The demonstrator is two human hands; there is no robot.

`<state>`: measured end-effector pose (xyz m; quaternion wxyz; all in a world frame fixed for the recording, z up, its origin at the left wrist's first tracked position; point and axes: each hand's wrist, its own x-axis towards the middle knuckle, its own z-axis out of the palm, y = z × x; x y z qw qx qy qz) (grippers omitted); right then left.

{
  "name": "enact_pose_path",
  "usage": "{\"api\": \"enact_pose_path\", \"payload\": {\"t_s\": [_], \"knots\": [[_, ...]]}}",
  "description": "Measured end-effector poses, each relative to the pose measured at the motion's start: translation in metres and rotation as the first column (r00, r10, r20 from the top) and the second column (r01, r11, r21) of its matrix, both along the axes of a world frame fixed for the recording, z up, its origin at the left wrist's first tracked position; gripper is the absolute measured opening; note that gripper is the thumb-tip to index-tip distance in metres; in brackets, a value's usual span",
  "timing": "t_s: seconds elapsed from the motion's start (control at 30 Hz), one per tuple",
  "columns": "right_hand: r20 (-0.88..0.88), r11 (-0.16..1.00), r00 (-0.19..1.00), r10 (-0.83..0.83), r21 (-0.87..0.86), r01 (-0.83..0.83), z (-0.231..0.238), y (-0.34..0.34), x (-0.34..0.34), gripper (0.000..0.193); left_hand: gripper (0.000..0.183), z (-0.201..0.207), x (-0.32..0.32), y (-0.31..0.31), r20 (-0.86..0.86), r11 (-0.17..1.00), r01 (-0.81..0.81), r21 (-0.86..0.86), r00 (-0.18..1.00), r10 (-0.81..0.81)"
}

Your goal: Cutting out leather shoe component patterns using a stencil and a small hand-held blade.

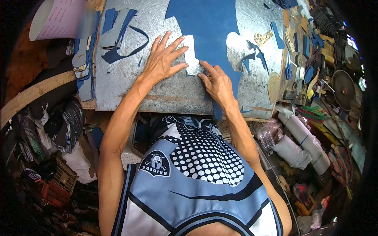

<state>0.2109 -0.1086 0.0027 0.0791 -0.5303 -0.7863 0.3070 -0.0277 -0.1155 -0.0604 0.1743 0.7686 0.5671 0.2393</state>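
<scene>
A large blue sheet (208,23), leather-like and cut to an irregular outline, lies over a scuffed metal-topped table (118,84). My left hand (161,61) rests on the metal at the sheet's left side, fingers spread and holding nothing. Between my hands is a bright, straight-edged patch (190,55); I cannot tell whether it is a pale piece or shining metal. My right hand (218,82) lies on the sheet's lower part, fingers curled and thumb near the index finger at a cut edge. Whatever it grips is hidden.
Blue and grey cut pieces (118,27) lie at the far left, beside a curved blue offcut (132,53). A tan pattern piece (263,38) and blue scraps (258,57) are on the right. A pale roll (59,19) stands at the upper left; wrapped rolls (303,141) lie lower right.
</scene>
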Motion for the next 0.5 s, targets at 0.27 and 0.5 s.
{"api": "enact_pose_path", "payload": {"t_s": [0.27, 0.5], "knots": [[-0.487, 0.665, 0.544, -0.684, -0.722, 0.190, 0.042, 0.076, -0.004, 0.053, 0.048, 0.021, 0.007, -0.001, -0.072, 0.996, 0.025, -0.088, 0.997, -0.032], [-0.179, 0.906, 0.897, 0.404, 0.210, -0.367, 0.008, 0.104, -0.020, 0.038, 0.048, 0.035, 0.016, -0.002, -0.122, 0.984, -0.002, -0.176, 0.992, -0.020]]}}
